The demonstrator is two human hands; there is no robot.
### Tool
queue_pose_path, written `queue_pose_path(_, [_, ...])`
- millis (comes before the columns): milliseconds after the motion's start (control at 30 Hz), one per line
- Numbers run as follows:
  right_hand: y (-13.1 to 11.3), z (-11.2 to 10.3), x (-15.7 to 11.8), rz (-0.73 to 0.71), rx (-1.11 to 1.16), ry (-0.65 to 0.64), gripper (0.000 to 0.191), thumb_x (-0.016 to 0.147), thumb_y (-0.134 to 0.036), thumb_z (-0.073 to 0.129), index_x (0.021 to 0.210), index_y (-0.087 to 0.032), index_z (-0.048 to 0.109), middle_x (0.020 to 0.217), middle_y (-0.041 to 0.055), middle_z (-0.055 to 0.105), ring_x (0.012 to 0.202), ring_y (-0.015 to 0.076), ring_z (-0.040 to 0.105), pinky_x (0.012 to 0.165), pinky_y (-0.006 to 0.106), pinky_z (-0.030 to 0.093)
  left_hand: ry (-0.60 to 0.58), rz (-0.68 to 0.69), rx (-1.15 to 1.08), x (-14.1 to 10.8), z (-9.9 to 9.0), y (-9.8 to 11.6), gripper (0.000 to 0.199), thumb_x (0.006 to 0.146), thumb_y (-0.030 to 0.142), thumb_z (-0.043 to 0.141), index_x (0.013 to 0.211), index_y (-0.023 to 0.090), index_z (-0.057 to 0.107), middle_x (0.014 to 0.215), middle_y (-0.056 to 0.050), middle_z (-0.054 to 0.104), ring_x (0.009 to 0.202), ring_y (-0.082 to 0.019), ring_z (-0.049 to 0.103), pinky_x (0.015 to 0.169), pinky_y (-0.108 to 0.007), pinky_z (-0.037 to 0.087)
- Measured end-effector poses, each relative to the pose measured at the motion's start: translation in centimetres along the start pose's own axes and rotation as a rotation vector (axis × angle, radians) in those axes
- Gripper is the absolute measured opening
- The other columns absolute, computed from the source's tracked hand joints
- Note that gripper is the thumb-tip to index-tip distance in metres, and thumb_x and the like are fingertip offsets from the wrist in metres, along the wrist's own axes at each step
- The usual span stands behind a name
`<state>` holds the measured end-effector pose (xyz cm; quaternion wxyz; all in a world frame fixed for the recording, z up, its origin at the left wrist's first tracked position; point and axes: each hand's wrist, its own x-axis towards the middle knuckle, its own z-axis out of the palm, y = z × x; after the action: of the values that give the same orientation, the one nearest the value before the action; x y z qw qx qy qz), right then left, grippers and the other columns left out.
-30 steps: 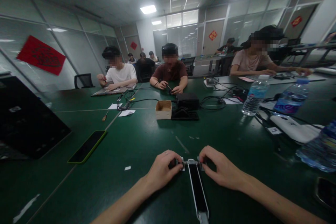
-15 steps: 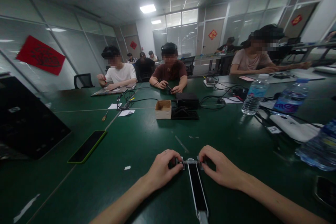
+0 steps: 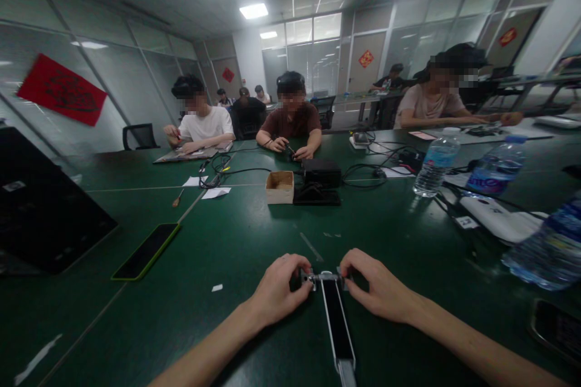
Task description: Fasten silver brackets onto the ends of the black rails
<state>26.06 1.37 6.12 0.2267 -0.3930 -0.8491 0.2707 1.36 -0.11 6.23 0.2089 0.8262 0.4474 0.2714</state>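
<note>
A long, narrow device (image 3: 336,320) with a black face and a pale rim lies on the green table, pointing away from me. A thin metal crosspiece (image 3: 327,277) with small end plates runs across its far end. My left hand (image 3: 279,287) pinches the left end plate between thumb and fingers. On the other side, my right hand (image 3: 381,287) is closed at the right end plate, its thumb and forefinger curled together. A grey strap-like piece (image 3: 347,373) extends from the device's near end, cut off by the picture's edge. The fingertips partly hide both end plates.
A green-edged phone (image 3: 146,252) lies left, near a black panel (image 3: 49,211). Ahead stand an open cardboard box (image 3: 279,193) and a black box (image 3: 321,173). Water bottles (image 3: 436,163) and a white device (image 3: 492,217) occupy the right. Several people sit beyond, some handling things.
The view has turned slightly, so most things sit a little further left in the picture. Both hands stay at the crosspiece's ends with nearly the same grip.
</note>
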Motion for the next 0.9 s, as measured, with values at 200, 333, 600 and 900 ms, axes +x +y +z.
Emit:
queue_pose_path(200, [-0.4,0.03,0.1,-0.013,-0.016,0.049,0.007,0.083,-0.014,0.053,0.089,-0.018,0.054,0.09,0.0048,0.056,0.079,0.0167,0.053,0.068,0.031,0.047,-0.025,0.025,-0.028,-0.08,-0.09,-0.13,0.022,0.079,0.015,0.061,0.101,0.02,0.057,0.092,-0.002,0.063,0.083,-0.018,0.057,0.075,-0.03,0.046])
queue_pose_path(333, [-0.55,0.04,0.14,0.023,-0.027,0.049,0.007,0.083,-0.016,0.053,0.089,-0.017,0.055,0.09,0.0054,0.056,0.08,0.0176,0.054,0.069,0.032,0.048,-0.019,0.022,-0.001,0.01,-0.1,-0.12,0.025,0.078,0.015,0.062,0.102,0.02,0.056,0.093,-0.003,0.063,0.084,-0.019,0.057,0.076,-0.031,0.046])
queue_pose_path(600, [-0.09,0.32,0.05,0.014,-0.039,0.057,0.011,0.082,-0.016,0.053,0.092,-0.017,0.056,0.09,0.0052,0.056,0.079,0.0171,0.054,0.069,0.032,0.048,0.008,0.039,-0.024,-0.13,0.08,-0.15,0.024,0.078,0.014,0.062,0.101,0.02,0.057,0.093,-0.002,0.064,0.084,-0.018,0.057,0.078,-0.031,0.046])
queue_pose_path(900, [-0.23,0.07,-0.03,-0.019,0.007,0.063,0.01,0.085,-0.015,0.05,0.093,-0.017,0.056,0.091,0.0062,0.059,0.081,0.0174,0.056,0.072,0.032,0.05,-0.023,0.025,-0.005,-0.17,-0.01,0.06,0.026,0.079,0.017,0.062,0.105,0.019,0.056,0.095,-0.004,0.063,0.085,-0.02,0.057,0.076,-0.031,0.046])
